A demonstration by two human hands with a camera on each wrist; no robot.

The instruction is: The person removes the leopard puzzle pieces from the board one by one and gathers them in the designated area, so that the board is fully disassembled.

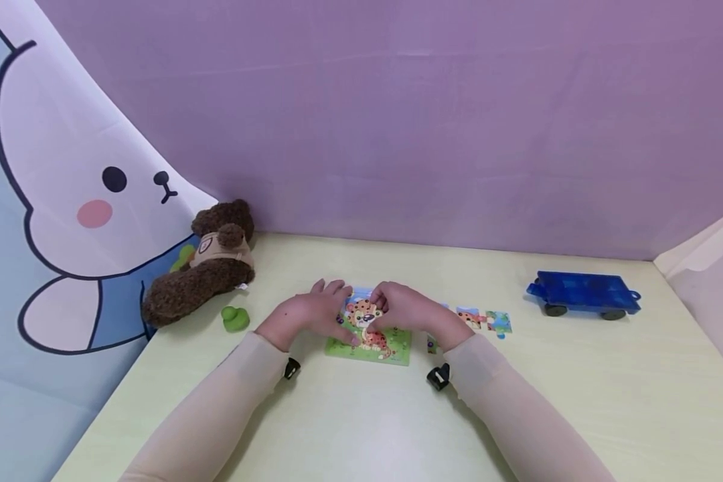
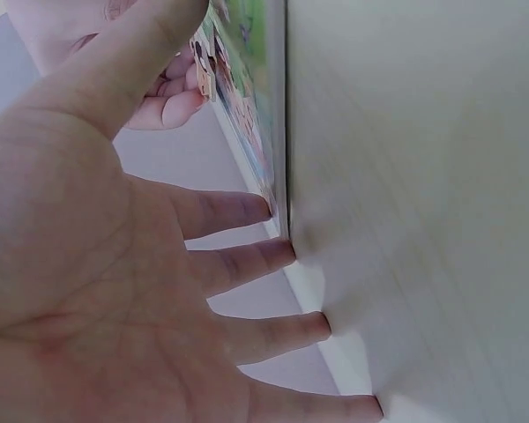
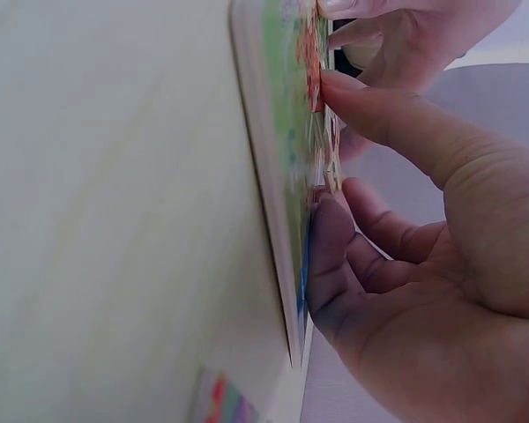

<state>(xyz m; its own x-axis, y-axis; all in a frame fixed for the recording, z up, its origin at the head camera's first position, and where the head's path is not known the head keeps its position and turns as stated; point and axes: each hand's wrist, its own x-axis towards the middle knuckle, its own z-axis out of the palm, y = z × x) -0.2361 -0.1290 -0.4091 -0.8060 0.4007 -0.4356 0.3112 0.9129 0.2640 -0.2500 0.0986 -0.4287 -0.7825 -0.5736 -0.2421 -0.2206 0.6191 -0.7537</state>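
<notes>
A jigsaw puzzle board [image 1: 367, 355] with a spotted leopard cub on green grass lies flat on the table. My left hand [image 1: 313, 313] is at its left side, fingers straight and spread. In the left wrist view, some left fingertips [image 2: 257, 208] meet the board's edge and others touch the table beside it. Over the upper right of the picture, my right hand [image 1: 408, 309] pinches a puzzle piece [image 3: 331, 167] between thumb and curled fingers. The piece is tilted against the picture, and the right hand hides part of the board.
Several loose puzzle pieces [image 1: 499, 323] lie right of the board, some partly behind the right wrist. Farther right stands a blue toy wagon [image 1: 584, 292]. On the left are a green toy duck [image 1: 235, 319] and a brown plush toy [image 1: 199, 289]. A purple cloth [image 1: 434, 134] hangs behind the table.
</notes>
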